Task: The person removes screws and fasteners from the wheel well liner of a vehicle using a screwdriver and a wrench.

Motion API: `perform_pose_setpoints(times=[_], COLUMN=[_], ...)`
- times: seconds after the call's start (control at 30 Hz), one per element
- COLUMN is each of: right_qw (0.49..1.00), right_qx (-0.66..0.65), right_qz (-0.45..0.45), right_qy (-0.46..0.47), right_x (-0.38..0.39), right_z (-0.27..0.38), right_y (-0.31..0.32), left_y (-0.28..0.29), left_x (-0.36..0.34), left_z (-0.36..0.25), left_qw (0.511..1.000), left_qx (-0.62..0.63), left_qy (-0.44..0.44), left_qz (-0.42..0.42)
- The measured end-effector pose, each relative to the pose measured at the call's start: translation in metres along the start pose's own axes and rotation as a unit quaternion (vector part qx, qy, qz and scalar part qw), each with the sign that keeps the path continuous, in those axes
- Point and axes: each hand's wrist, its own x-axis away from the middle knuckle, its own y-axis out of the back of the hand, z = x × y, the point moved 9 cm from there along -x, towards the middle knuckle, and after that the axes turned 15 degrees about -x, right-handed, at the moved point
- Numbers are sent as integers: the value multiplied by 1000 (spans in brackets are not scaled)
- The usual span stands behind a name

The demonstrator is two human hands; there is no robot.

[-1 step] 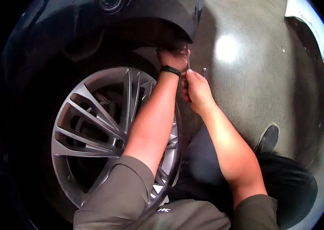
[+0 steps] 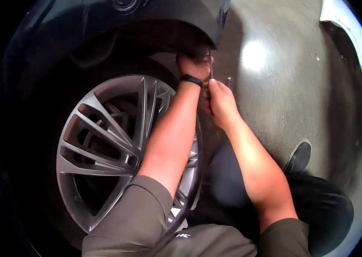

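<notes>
Dark car body (image 2: pixel 82 23) arches over the upper left; its lower corner overhangs the work spot, and its shadow covers part of the left hand (image 2: pixel 193 66). Silver spoked wheel (image 2: pixel 70 165), in a black tyre, stands just beside and below, with the left forearm crossing in front of its spokes and hiding much of its right half. Thin rod-like tool (image 2: pixel 211 70) runs roughly upright in view from the right hand (image 2: pixel 221 98) to just under the body's corner; its upper end is lost in the dark. Right hand: thumb and curled fingers pinch the tool's lower end. Left hand: reaches up beneath the edge, beside the tool's upper part; fingers too shadowed, cannot tell whether they grip anything. Bent knee (image 2: pixel 228 175) in dark trousers sits below the hands, between wheel and right forearm. Counts: one wheel, one tool, two bare forearms, one black wristband (image 2: pixel 191 79) (left wrist), one dark shoe (image 2: pixel 299 156) with a pale sole edge, one small shiny piece (image 2: pixel 229 80) just right of the right hand. Floor (image 2: pixel 271 115): grey-brown, smooth, one bright round glare patch near the top, darker band toward the right. Pale panel (image 2: pixel 352 34) curves along the upper right rim; room otherwise dim at the margins.
</notes>
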Motion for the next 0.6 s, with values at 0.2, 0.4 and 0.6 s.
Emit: perform_pose_setpoints(times=[0.2, 0.4, 0.6], right_qw=[988, 987, 987], right_qx=[122, 140, 140], right_qz=[22, 49, 57], right_qy=[89, 57, 52], right_x=[-21, -24, -21], right_z=[13, 28, 22], right_y=[26, 33, 25], left_y=[9, -14, -238], left_x=[13, 106, 172], left_z=[3, -49, -74], left_qw=[991, 766, 204], left_qx=[45, -459, -838], left_qy=[16, -173, -492], left_qz=[-125, -415, -114])
